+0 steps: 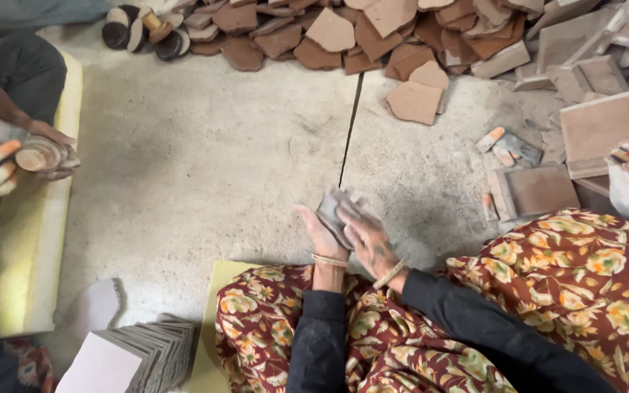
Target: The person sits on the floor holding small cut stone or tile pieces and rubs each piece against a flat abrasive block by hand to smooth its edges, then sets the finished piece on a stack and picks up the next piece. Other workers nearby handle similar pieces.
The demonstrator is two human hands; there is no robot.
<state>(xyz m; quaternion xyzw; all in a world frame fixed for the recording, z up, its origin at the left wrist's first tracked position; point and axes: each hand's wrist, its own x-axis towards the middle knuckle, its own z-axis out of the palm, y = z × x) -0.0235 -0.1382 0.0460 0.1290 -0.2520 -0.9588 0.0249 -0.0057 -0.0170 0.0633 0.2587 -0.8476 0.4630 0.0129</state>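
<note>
Left hand [319,234] cups grey tile piece [334,212] from below; right hand [368,244] presses on it, above concrete floor [205,167].

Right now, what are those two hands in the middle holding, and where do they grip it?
A small flat grey piece, pressed between both hands: the left hand cups its underside and the right hand lies over its top. Most of it is hidden.

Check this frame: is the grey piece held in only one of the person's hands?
No: the left hand and the right hand both clasp the small grey piece between them, above the concrete floor.
</note>
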